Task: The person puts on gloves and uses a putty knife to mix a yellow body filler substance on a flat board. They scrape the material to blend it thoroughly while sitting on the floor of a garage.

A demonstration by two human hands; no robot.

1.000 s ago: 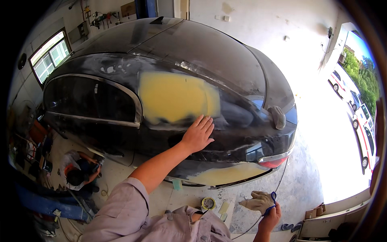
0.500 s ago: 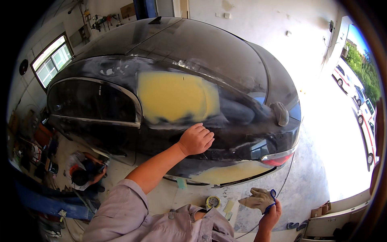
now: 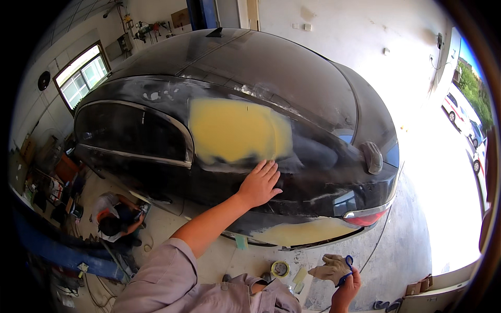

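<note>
A black car [image 3: 292, 52] fills the middle, with a yellow filler patch [image 3: 235, 128] on its rear side panel. My left hand [image 3: 260, 185] lies on the dark bodywork just below that patch, its fingers stretched out toward the patch's lower edge. Lower down, over the wheel arch, is a second pale yellow filler area [image 3: 308, 231]. At the lower right my right hand [image 3: 348, 287] is closed on a dirty beige work glove [image 3: 329, 270] by its blue cuff. The glove hangs clear of the car, above the floor.
A round tin [image 3: 280, 268] stands on the floor below the car, beside pale flat pieces [image 3: 300, 276]. A sanding block [image 3: 372, 158] rests on the car's rear. Another person [image 3: 117, 216] crouches at the left. A dark hose [image 3: 378, 240] crosses the floor.
My left hand's fingers have uncurled and now lie extended on the panel. My right hand still holds the glove. The whole view has shifted slightly.
</note>
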